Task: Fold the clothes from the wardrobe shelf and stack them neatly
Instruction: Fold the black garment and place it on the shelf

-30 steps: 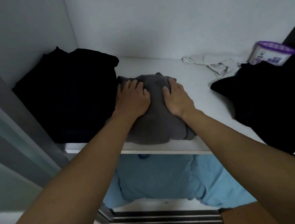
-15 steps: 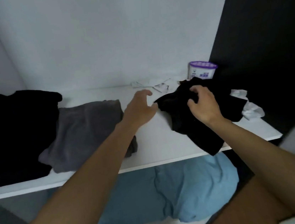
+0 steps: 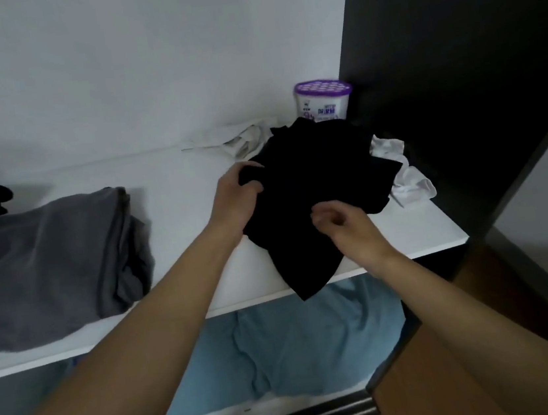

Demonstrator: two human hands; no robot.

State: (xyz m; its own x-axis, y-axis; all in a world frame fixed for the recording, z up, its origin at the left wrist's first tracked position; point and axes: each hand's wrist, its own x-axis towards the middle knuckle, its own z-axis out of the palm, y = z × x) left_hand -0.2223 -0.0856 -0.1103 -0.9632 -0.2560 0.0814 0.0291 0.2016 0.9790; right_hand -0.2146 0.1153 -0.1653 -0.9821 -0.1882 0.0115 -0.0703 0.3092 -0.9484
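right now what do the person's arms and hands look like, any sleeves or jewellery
Both hands are bare, no gloves: left hand and right hand. The left forearm and right forearm are uncovered down to the frame's bottom edge; no sleeve or cuff shows. No watch, bracelet or ring is visible, though the picture is dim.

No text can be read. The only printing stands on the label (image 3: pixel 322 111) of a white tub (image 3: pixel 324 104) with a purple lid (image 3: pixel 322 87), at the back right corner of the shelf (image 3: pixel 174 192): purple characters and a small emblem, too blurred to make out.
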